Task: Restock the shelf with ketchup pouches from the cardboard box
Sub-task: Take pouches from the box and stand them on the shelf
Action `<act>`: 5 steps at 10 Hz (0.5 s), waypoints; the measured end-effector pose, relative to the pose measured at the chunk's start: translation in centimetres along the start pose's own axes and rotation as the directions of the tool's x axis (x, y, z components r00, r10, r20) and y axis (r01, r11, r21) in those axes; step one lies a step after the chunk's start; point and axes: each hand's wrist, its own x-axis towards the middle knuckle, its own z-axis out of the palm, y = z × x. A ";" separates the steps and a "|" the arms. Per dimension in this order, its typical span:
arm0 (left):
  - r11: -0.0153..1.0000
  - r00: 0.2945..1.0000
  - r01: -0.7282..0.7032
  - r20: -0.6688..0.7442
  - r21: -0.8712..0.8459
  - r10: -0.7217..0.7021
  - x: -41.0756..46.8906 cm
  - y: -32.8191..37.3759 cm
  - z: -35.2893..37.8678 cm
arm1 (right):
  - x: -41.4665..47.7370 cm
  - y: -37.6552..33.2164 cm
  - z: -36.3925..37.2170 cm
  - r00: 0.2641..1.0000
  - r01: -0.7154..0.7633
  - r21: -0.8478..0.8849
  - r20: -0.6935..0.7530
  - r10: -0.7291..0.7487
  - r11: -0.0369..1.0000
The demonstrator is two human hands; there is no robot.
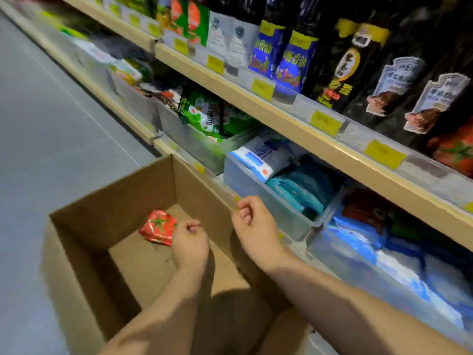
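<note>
One red ketchup pouch (158,227) with a tomato print lies on the floor of the open cardboard box (115,201). My left hand (190,243) hovers inside the box just right of the pouch, fingers loosely curled and holding nothing. Over the box's right wall, close to the lower shelf edge, my right hand (256,226) is also loosely curled and empty. More red tomato-print packs (455,152) stand on the upper shelf at the far right.
The wooden shelf (294,129) carries dark bottles and blue pouches above yellow price tags. Below it, clear bins (245,183) hold green, white and blue packets. Grey aisle floor (38,124) lies to the left of the box.
</note>
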 end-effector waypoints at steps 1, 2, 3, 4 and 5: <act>0.987 0.986 0.162 -0.020 -0.020 -0.163 3.5 -1.8 -1.7 | 0.8 1.8 5.9 0.973 -0.213 0.087 0.108 0.203 0.973; 0.929 0.925 0.369 0.084 0.041 -0.371 5.7 -4.8 -3.0 | 1.6 5.0 10.6 0.805 -0.577 0.117 0.248 0.539 0.809; 0.852 0.826 0.517 0.214 0.084 -0.522 6.5 -6.8 -3.7 | 1.1 8.0 12.7 0.616 -0.769 0.074 0.349 0.706 0.635; 0.795 0.765 0.603 0.233 0.067 -0.600 7.6 -7.6 -3.7 | 0.9 9.6 14.6 0.473 -0.881 0.178 0.371 0.799 0.439; 0.803 0.756 0.549 0.271 0.231 -0.595 7.9 -8.0 -3.4 | 1.3 10.3 16.7 0.383 -0.920 0.242 0.393 0.836 0.308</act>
